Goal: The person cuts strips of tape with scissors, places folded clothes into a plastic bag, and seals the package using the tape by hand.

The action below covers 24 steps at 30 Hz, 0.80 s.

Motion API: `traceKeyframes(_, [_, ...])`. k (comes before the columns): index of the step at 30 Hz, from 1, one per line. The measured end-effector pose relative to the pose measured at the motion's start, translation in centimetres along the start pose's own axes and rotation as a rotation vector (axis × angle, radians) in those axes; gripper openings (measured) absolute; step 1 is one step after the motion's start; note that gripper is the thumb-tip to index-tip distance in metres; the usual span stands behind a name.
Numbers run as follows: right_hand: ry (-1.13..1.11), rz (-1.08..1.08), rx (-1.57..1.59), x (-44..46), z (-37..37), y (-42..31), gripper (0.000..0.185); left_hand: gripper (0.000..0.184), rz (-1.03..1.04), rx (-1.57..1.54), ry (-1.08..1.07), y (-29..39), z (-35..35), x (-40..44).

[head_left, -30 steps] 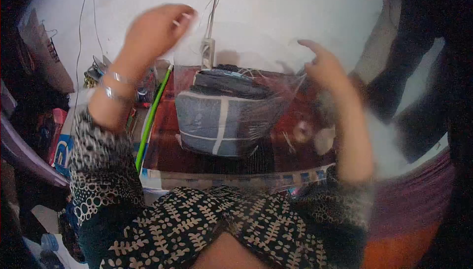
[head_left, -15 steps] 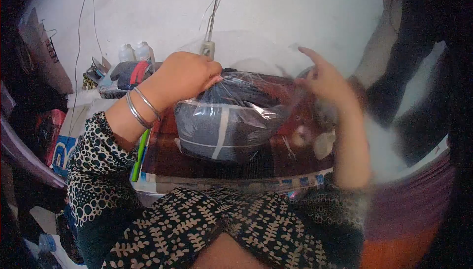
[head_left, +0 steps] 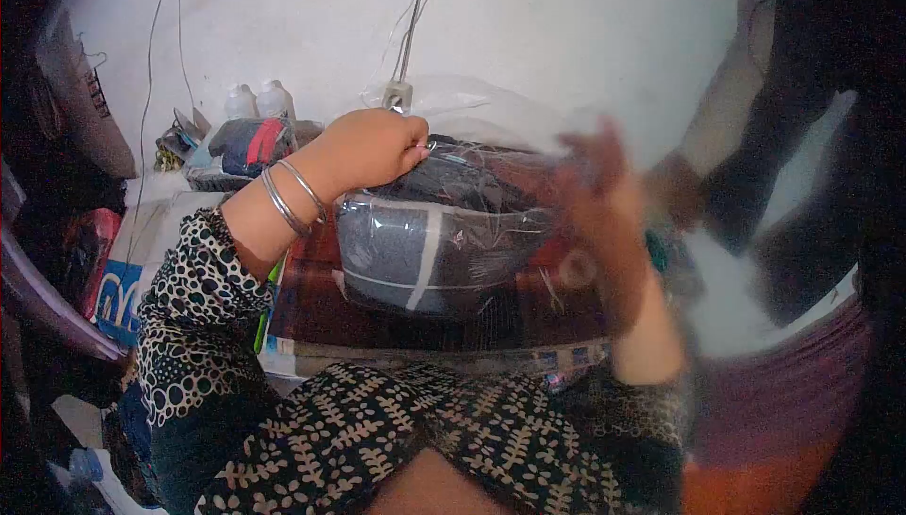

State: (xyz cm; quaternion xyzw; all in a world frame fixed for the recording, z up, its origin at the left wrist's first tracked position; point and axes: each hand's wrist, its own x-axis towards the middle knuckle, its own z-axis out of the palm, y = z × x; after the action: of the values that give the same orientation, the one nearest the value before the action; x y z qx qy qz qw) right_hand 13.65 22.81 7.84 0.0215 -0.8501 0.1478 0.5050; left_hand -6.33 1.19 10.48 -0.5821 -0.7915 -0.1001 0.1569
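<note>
Right now I have the left hand [head_left: 377,147] pinched on the upper edge of a clear plastic bag [head_left: 510,222], which sits on a dark red surface [head_left: 310,279] with a folded grey, white-striped textile [head_left: 382,241] inside. My right hand [head_left: 599,166] blurs near the bag's right side; I cannot tell whether it grips anything. Two bottles [head_left: 274,100] stand beyond my left wrist.

Head view: looked from head height | Direction: faced forward and down | Range: stood near left hand [head_left: 380,149] and right hand [head_left: 598,175], wall [head_left: 585,24] farther off
</note>
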Motion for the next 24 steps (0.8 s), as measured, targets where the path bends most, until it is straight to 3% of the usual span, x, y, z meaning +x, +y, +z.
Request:
traceKeyframes(2, [-0.124,-0.347,-0.26,-0.3,1.1,-2.0,0.064,0.02,0.014,-0.057,0.007,0.2,-0.4,-0.1])
traceKeyframes(3, [-0.121,-0.346,-0.259,-0.3,1.3,-1.9,0.064,0.017,0.029,-0.113,0.012,0.2,-0.5,-0.2])
traceKeyframes(5, [-0.322,-0.15,-0.512,-0.2,1.9,-1.5,0.064,0.015,0.086,-0.204,0.045,0.2,-0.6,-0.5])
traceKeyframes(7, [-0.367,-0.046,-0.461,0.1,1.3,-0.5,0.065,0.013,0.136,-0.304,0.072,0.5,-0.9,-0.6])
traceKeyframes(8, [-0.414,0.058,-0.412,0.3,0.9,0.2,0.066,0.012,0.064,-0.413,0.023,0.7,-1.2,-0.6])
traceKeyframes(13, [-0.36,-0.012,-0.367,0.3,1.3,3.4,0.073,0.014,-0.188,-0.555,-0.135,1.2,-1.1,-0.2])
traceKeyframes(16, [-0.327,-0.004,-0.522,0.6,1.2,2.4,0.068,0.017,-0.25,-0.504,-0.192,0.8,-0.5,0.0])
traceKeyframes(18, [-0.272,-0.014,-0.618,0.2,1.2,2.1,0.064,0.023,-0.252,-0.301,-0.27,0.8,-0.7,0.0])
traceKeyframes(20, [0.022,-0.173,-0.362,-0.9,1.4,2.3,0.061,0.023,-0.21,-0.235,-0.259,0.5,-0.6,0.1])
traceKeyframes(24, [-0.148,-0.357,-0.09,-2.1,2.7,-5.9,0.061,0.026,-0.095,0.056,-0.163,0.8,-0.3,-0.4])
